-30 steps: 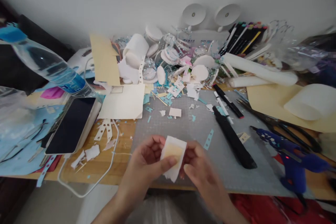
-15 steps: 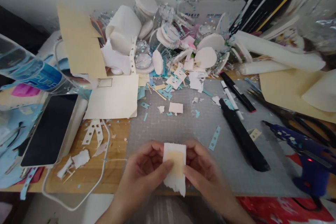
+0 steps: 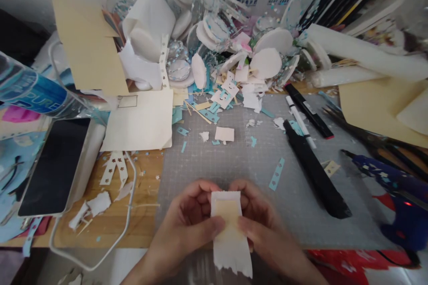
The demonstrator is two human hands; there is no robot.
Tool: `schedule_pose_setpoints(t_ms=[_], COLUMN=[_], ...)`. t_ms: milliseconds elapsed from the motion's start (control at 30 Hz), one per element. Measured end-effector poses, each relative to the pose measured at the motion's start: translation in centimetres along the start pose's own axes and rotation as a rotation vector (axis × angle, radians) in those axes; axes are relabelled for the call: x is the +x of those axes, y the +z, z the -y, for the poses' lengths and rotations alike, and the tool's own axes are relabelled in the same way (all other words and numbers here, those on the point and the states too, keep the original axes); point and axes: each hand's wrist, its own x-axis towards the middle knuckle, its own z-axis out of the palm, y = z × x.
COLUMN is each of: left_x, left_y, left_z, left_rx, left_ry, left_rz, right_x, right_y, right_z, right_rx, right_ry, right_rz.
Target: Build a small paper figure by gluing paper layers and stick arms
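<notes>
Between my two hands, low over the front edge of the grey cutting mat (image 3: 200,164), is a strip of white paper (image 3: 232,251) with a torn lower end. A small cream-coloured rectangle (image 3: 227,211) lies flat against its upper part. My left hand (image 3: 192,220) pinches the left side, thumb on the cream piece and fingers behind. On the right side my right hand (image 3: 262,222) does likewise, its thumb at the cream piece's edge. The fingers behind the paper are partly hidden. A small pale paper rectangle (image 3: 224,134) lies on the mat beyond my hands.
A blue glue gun (image 3: 391,187) with a red light, a black sheath-like object (image 3: 314,171) and markers (image 3: 309,111) are at right. At left are a phone (image 3: 56,164), a white cable (image 3: 133,187) and a water bottle (image 3: 36,91). Paper scraps and white discs (image 3: 265,63) crowd the back.
The white paper now reaches further down below my thumbs, with more of its torn end showing. Both hands keep their pinch on it. The camera view has shifted slightly.
</notes>
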Motion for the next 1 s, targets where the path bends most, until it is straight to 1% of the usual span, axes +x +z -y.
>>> schedule_pose_setpoints(t_ms=[133,267,500,633,867,1000], left_x=[0.01,-0.19,-0.23,-0.05,-0.17,-0.32], left_y=[-0.26,-0.43,0.03,0.19,0.20,0.29], left_z=[0.31,0.46,0.30,0.36,0.49,0.55], left_rx=[-0.035,-0.051,-0.044,-0.045,-0.053,-0.057], left_ry=[-0.001,-0.010,-0.011,-0.004,-0.012,-0.014], left_rz=[0.004,0.011,-0.042,-0.046,-0.055,-0.039], right_x=[-0.03,0.26,0.54,0.51,0.32,0.28], right_y=[0.09,0.61,0.87,0.77,0.68,0.64], right_z=[-0.06,-0.10,-0.19,-0.21,-0.36,-0.29], right_rx=[0.043,0.071,0.106,0.113,0.112,0.115], right_ry=[0.039,0.086,0.089,0.086,0.078,0.069], right_rz=[-0.018,-0.064,-0.097,-0.112,-0.102,-0.077])
